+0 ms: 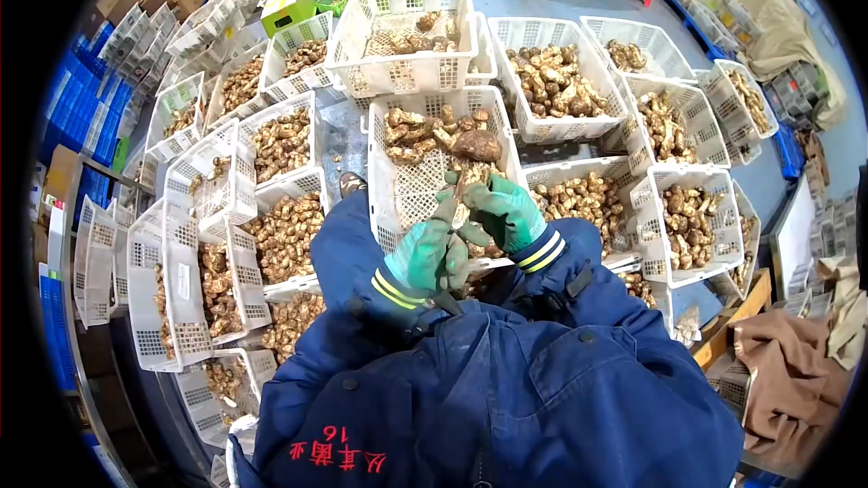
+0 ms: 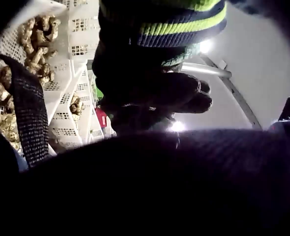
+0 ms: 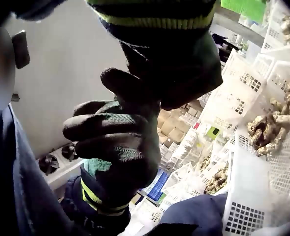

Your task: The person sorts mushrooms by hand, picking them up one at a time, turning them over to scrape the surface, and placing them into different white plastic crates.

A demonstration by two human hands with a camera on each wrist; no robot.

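Both hands wear green gloves with darkened fingers and meet in front of the chest in the head view. Between them is a large mushroom [image 1: 476, 146] with a broad brown cap facing away and its pale stem toward the body. My right hand [image 1: 509, 210] grips the stem from the right. At the stem's lower end, my left hand [image 1: 423, 251] pinches with thumb and fingers. The right wrist view has the left glove [image 3: 120, 137] close against the right glove [image 3: 189, 69], the mushroom hidden there. Below the hands stands a white crate [image 1: 378, 190] with several mushrooms [image 1: 411, 131].
White perforated crates of mushrooms surround the person on both sides, such as the left crate [image 1: 287, 228] and right crate [image 1: 692, 226]. A raised crate [image 1: 398, 72] stands straight ahead. A brown cloth [image 1: 787, 370] lies at the right, and blue crates [image 1: 81, 108] at the far left.
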